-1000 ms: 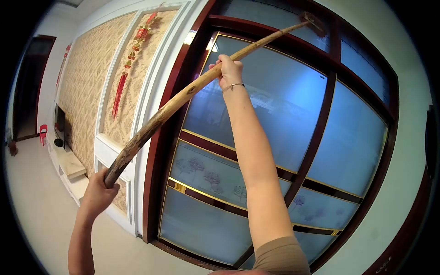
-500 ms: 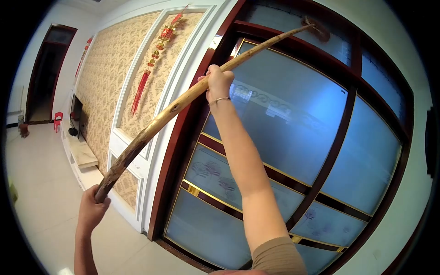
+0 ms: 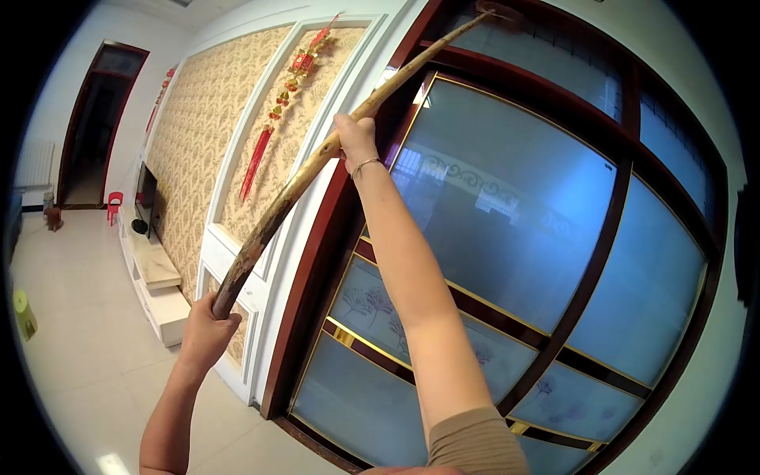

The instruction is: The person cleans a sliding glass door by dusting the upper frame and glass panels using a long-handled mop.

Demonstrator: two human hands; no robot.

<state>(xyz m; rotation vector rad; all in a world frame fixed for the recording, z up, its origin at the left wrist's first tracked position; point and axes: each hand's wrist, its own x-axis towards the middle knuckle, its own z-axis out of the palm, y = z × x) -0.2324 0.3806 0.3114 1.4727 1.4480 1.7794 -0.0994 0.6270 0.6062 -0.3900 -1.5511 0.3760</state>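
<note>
A long-handled duster [image 3: 294, 188] with a knotty wooden pole runs slantwise across the view. My left hand [image 3: 207, 331] is closed around its dark lower end. Higher up, my right hand [image 3: 356, 141] grips the pole beside the dark red door frame. The duster's brown bushy head [image 3: 505, 17] is blurred and lies over the upper glass pane [image 3: 546, 59], near the top of the frame; whether it touches the glass I cannot tell.
Below the pane are frosted sliding doors [image 3: 507, 206] with gold trim. A red hanging ornament [image 3: 279, 103] decorates the patterned wall panel. Further left stand a low TV cabinet [image 3: 162, 273], a television [image 3: 146, 198], a red stool [image 3: 115, 207] and a green object [image 3: 24, 315] on the floor.
The duster's head has moved left and upward along the top pane. My left hand has shifted right and up, my right hand slightly left, so the pole is steeper. The view has turned slightly left.
</note>
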